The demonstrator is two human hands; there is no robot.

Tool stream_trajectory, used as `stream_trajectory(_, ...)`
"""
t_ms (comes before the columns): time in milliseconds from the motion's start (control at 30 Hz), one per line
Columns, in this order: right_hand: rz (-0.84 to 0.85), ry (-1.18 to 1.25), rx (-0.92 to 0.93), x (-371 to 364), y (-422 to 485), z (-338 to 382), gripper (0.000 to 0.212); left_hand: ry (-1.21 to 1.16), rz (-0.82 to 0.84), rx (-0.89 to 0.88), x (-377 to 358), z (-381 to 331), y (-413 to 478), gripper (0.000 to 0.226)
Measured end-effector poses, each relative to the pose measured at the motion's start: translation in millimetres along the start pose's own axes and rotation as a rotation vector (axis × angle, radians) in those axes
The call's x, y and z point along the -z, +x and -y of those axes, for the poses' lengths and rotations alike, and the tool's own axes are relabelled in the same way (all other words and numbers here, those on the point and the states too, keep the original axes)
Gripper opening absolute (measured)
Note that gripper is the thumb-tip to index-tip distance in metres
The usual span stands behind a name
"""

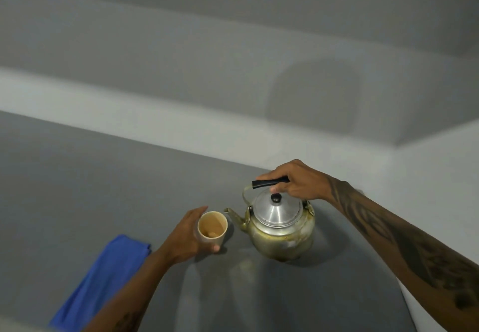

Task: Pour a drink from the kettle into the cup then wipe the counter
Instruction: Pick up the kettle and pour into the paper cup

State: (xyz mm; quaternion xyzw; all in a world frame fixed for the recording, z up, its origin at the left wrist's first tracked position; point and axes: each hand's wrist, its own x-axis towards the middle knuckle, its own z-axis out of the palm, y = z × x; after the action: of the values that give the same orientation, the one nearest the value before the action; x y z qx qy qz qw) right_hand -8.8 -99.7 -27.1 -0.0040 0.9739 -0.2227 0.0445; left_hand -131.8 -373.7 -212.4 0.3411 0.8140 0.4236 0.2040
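A tarnished metal kettle (281, 233) with a silver lid stands upright on the grey counter (90, 189), its spout pointing left toward the cup. My right hand (295, 180) is closed over the kettle's black handle from above. A small beige paper cup (212, 228) holds some light brown drink and stands just left of the spout. My left hand (185, 236) wraps around the cup from the left side. A folded blue cloth (103, 282) lies on the counter at the lower left, beside my left forearm.
A pale raised ledge (155, 119) runs along the back of the counter, with a grey wall above it. A white surface edge (425, 316) borders the counter at the lower right. A faint wet patch (243, 267) shows on the counter in front of the kettle.
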Motion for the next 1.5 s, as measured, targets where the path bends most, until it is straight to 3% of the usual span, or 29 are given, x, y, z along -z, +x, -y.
stream_trajectory(167,0.054,-0.068,0.005,1.5,8.2,15.9,0.040,-0.088,-0.029,-0.027,-6.9,4.8,2.0,0.074)
stream_trajectory(267,0.070,-0.117,0.004,3.1,11.9,23.1,0.039,-0.088,-0.017,-0.041,-7.4,5.0,3.5,0.067)
stream_trajectory(667,0.111,-0.211,-0.026,10.9,12.8,42.2,0.037,-0.083,0.020,-0.068,-8.8,12.5,7.7,0.077)
stream_trajectory(1500,0.156,-0.298,-0.033,24.8,8.2,71.2,0.036,-0.094,0.050,-0.101,-10.5,15.6,8.2,0.075)
